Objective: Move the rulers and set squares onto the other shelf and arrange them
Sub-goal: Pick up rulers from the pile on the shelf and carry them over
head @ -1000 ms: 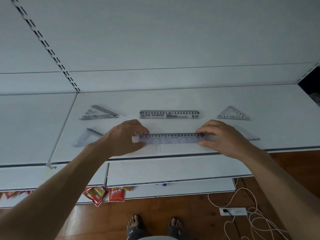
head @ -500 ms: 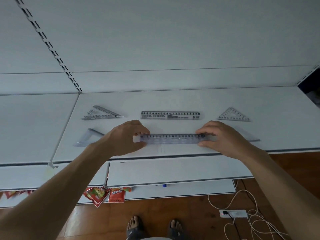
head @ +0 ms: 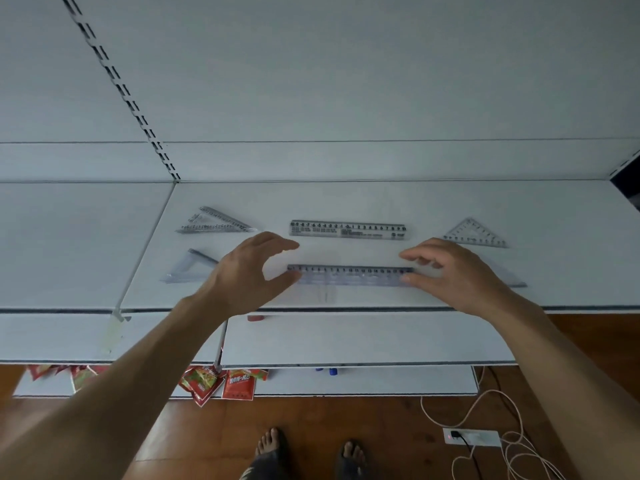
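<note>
We log the left hand (head: 249,271) as wide open, fingers and thumb spread in a C above the white metal shelf (head: 381,199), gripping nothing. Its thumb tip sits at the left end of the near transparent plastic ruler (head: 349,276); we cannot tell whether it touches. The right hand (head: 453,271) is relaxed, with fingers loosely bent and raised over the ruler's right end and the thumb tip at that end's near edge. Contact is unclear and there is no grasp.

The near ruler lies flat on the shelf between both hands. Its long axis runs left-right, parallel to the shelf's front lip, with the scale along its far edge. Behind it and apart, the second transparent plastic ruler (head: 348,230) lies parallel.

Also flat on the shelf are the back-left transparent set square (head: 211,223), front-left set square (head: 188,268) and back-right set square (head: 476,233). The front-right set square (head: 507,278) is partly hidden by the right hand.
</note>
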{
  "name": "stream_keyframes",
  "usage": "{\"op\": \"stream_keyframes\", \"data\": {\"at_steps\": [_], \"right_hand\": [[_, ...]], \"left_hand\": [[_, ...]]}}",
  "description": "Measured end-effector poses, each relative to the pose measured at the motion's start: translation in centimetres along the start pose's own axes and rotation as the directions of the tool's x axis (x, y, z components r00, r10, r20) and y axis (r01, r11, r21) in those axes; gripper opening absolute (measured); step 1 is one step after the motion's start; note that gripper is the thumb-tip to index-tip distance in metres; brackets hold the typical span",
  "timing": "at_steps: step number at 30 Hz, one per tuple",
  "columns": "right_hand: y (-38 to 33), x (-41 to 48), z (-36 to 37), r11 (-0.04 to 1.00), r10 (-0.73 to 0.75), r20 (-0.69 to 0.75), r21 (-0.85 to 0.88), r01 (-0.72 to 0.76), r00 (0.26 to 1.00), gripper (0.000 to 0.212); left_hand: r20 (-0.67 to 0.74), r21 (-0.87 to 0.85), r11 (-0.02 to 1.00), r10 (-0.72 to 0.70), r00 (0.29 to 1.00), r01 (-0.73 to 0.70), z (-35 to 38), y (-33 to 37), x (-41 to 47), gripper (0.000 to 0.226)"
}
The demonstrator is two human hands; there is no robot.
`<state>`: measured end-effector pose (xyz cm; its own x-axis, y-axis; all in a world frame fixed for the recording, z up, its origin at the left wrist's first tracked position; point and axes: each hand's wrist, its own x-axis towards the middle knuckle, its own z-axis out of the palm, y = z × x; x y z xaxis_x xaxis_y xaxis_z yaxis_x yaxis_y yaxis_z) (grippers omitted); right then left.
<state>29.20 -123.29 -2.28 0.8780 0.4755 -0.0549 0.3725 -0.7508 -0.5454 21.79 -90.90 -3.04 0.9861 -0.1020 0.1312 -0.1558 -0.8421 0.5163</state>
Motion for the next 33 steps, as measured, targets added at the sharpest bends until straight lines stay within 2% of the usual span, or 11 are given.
{"op": "stream_keyframes", "data": {"at_steps": [4,8,11,15,24,28,31,33], "right_hand": [[-1.4,0.9,0.6,0.999,-0.037,-0.081,0.026,0.039,0.996,0.025],[-4.5,2.6,2.7,0.994,-0.099,-0.113,0.031,0.103,0.989,0.024],[-8.7,3.7,5.1,0.987,-0.159,-0.061,0.020,0.160,0.985,0.026],[-15.8,5.0,8.4,0.967,-0.253,-0.005,0.017,0.253,0.967,0.027],[-39.6,5.7,21.0,0.902,-0.432,0.126,0.052,0.429,0.893,0.032],[-48.9,5.1,26.2,0.864,-0.503,0.166,0.093,0.494,0.848,0.031],[-53.8,4.9,29.4,0.843,-0.537,0.228,0.101,0.529,0.812,0.032],[-56.4,5.2,31.2,0.829,-0.556,0.249,0.099,0.550,0.793,0.033]], "left_hand": [[-0.093,-0.047,0.985,-0.171,0.981,0.167,-0.5,1.0,-2.3,0.035],[-0.099,-0.024,0.948,-0.317,0.943,0.316,-1.1,1.3,-5.5,0.035],[-0.115,0.057,0.919,-0.383,0.917,0.391,-2.6,0.5,-9.1,0.041],[-0.179,0.074,0.874,-0.462,0.868,0.481,-6.2,-2.6,-14.9,0.043],[-0.335,0.037,0.671,-0.690,0.642,0.740,-17.4,-13.8,-32.7,0.045],[-0.422,0.004,0.561,-0.749,0.510,0.828,-22.0,-18.4,-40.9,0.044],[-0.431,-0.036,0.511,-0.783,0.448,0.859,-24.1,-20.6,-44.9,0.042],[-0.430,-0.048,0.497,-0.793,0.431,0.867,-25.1,-22.1,-46.4,0.041]]}}
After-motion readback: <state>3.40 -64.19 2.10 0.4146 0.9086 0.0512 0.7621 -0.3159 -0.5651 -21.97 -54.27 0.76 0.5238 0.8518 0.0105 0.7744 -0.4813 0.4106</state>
